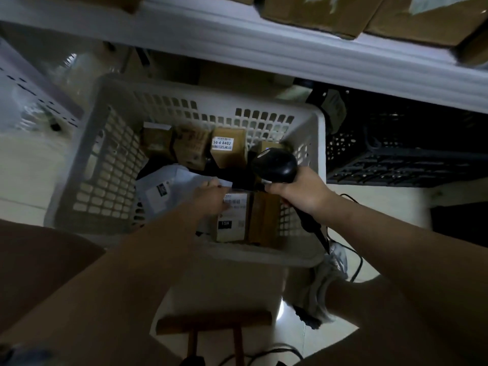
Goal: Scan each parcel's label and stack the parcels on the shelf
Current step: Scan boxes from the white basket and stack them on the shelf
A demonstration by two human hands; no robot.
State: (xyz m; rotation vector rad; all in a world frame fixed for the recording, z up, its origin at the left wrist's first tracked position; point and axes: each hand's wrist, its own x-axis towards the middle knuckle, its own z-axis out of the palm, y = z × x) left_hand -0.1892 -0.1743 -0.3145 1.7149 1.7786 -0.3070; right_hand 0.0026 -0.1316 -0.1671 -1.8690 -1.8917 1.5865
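Note:
A white plastic basket (87,165) on the floor holds several parcels: brown boxes along its far wall, one with a white label reading 56-4-4402 (227,150), a white mailer bag (169,190) at the left, and a labelled box (235,220) near the front. My left hand (211,196) reaches down into the basket, its fingers at the edge of the white mailer bag and over the labelled box. My right hand (298,191) grips the handle of a black barcode scanner (274,166), whose head is over the basket's right side.
A white shelf edge (290,54) crosses the top, with cardboard boxes (322,11) standing on it. A black crate (401,154) sits right of the basket. A wooden stool (214,323) is below, the scanner's cable (356,262) trails on the tiled floor, and a shoe (322,283) is nearby.

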